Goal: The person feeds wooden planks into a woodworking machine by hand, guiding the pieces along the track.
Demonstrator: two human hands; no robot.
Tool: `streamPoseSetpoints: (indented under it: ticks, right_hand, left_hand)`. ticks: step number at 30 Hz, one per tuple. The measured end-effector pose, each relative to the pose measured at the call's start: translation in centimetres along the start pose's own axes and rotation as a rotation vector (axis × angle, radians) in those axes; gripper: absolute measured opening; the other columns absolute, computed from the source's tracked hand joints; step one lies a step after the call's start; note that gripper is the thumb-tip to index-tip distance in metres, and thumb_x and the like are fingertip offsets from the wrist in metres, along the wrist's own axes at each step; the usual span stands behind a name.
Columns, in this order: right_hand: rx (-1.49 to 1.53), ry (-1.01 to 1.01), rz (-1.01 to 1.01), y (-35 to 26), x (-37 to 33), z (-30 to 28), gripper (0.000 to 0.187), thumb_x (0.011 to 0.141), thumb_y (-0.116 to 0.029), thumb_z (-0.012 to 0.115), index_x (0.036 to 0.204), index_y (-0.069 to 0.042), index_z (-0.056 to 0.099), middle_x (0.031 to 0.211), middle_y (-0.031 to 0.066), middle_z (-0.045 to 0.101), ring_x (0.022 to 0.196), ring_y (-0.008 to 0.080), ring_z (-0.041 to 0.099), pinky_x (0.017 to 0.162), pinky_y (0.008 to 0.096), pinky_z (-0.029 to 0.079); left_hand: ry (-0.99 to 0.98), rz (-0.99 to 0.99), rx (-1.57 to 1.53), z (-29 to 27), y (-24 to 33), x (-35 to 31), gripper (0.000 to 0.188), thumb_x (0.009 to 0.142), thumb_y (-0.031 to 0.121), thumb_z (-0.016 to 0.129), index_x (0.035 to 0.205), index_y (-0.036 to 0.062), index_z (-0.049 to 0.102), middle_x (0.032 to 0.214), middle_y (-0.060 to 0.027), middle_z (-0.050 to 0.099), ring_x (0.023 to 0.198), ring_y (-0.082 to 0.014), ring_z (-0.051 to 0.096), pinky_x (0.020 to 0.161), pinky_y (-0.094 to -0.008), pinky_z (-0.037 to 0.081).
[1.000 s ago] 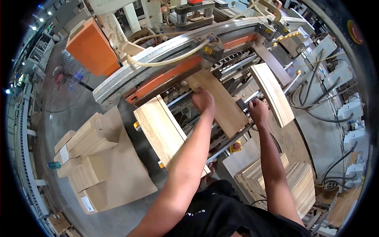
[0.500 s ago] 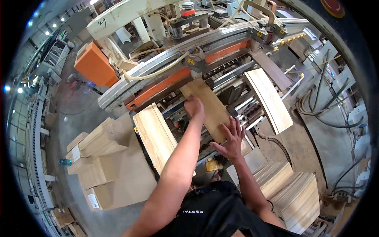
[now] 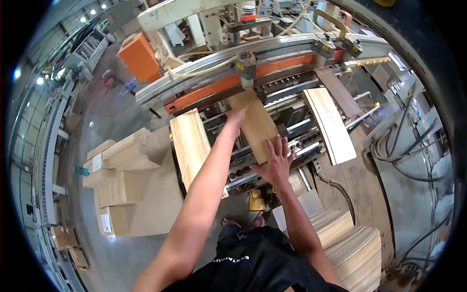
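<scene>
A brown wooden board [image 3: 254, 127] lies lengthwise on the machine's rails, its far end below a clamp head [image 3: 246, 70]. My left hand [image 3: 236, 119] is at the board's left edge, fingers closed on it; the fingertips are partly hidden. At the near right corner, my right hand [image 3: 277, 160] touches the board with its fingers spread. To the left is a stack of pale wood-grain boards [image 3: 187, 141], partly behind my left forearm. Another pale board [image 3: 330, 127] lies on the right side of the machine.
An orange-and-grey machine beam [image 3: 204, 97] crosses behind the board. Several wrapped stacks [image 3: 124, 155] rest on a sheet at the left. Stacked boards [image 3: 355, 253] stand near my right side. A yellow foot pedal [image 3: 256, 200] sits on the floor by my feet. Cables [image 3: 389, 151] hang at the right.
My left hand has shifted from the board's top face to its left edge. The right hand stays spread at the near right corner. My view has moved slightly.
</scene>
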State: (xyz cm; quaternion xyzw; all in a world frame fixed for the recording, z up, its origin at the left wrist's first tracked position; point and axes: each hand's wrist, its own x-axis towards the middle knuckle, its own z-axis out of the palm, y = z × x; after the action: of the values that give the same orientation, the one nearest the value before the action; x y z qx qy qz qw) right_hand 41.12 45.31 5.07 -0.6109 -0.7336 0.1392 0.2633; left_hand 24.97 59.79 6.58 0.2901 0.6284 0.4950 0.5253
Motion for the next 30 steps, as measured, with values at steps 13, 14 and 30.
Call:
streamPoseSetpoints:
  ticks: [13, 14, 30]
  right_hand:
    - [-0.011, 0.075, -0.01, -1.0, -2.0, -0.9, 0.069, 0.059, -0.029, 0.077, 0.124, -0.016, 0.056, 0.143, 0.0143, 0.039, 0.137, 0.0352, 0.028, 0.109, 0.0625, 0.011]
    - [-0.003, 0.098, -0.021, -0.5, -2.8, -1.1, 0.068, 0.06, -0.03, 0.077, 0.124, -0.016, 0.057, 0.141, 0.0137, 0.042, 0.135, 0.0361, 0.031, 0.108, 0.0636, 0.012]
    - [1.133, 0.721, 0.564, 10.2, -9.9, -12.3, 0.039, 0.099, -0.033, 0.045, 0.108, 0.002, 0.061, 0.096, 0.0102, 0.063, 0.083, 0.0175, 0.06, 0.072, 0.031, 0.05]
  left_hand:
    - [0.575, 0.235, 1.129, -12.5, 0.2, -13.9, 0.088, 0.075, 0.054, 0.068, 0.141, 0.0055, 0.035, 0.15, -0.0212, 0.024, 0.141, -0.034, 0.018, 0.106, -0.0638, 0.021]
    - [0.584, 0.269, 1.117, -12.4, 0.0, -14.0, 0.087, 0.075, 0.055, 0.067, 0.14, 0.0048, 0.038, 0.149, -0.0221, 0.025, 0.141, -0.0349, 0.018, 0.105, -0.0617, 0.024]
    - [0.579, 0.336, 1.094, -12.6, -0.2, -13.8, 0.078, 0.077, 0.053, 0.067, 0.136, 0.008, 0.044, 0.148, -0.0178, 0.03, 0.139, -0.0379, 0.022, 0.105, -0.0615, 0.024]
